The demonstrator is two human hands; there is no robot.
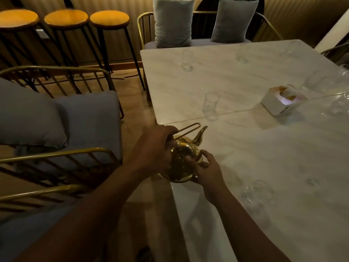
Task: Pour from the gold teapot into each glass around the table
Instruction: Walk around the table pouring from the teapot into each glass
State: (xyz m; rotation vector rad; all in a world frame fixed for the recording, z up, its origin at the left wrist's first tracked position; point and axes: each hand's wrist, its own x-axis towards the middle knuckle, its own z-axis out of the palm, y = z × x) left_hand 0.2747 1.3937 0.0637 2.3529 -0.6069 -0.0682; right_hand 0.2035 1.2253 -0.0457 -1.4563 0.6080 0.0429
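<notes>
The gold teapot (182, 159) hangs at the left edge of the white marble table (264, 152), spout pointing away from me toward a clear glass (210, 105). My left hand (153, 148) grips the teapot's wire handle from the left. My right hand (204, 170) curls round the pot's body from the near right side. Another glass (261, 191) stands close to my right forearm. More glasses stand farther off: one at the far left (187, 60), one at the far middle (242, 53), and blurred ones toward the right edge.
A white tissue box (281, 100) sits across the seam between the two table tops. Gold-framed chairs with grey cushions (56, 118) stand left of the table and at its far end (173, 21). Three orange stools (66, 17) line the back wall.
</notes>
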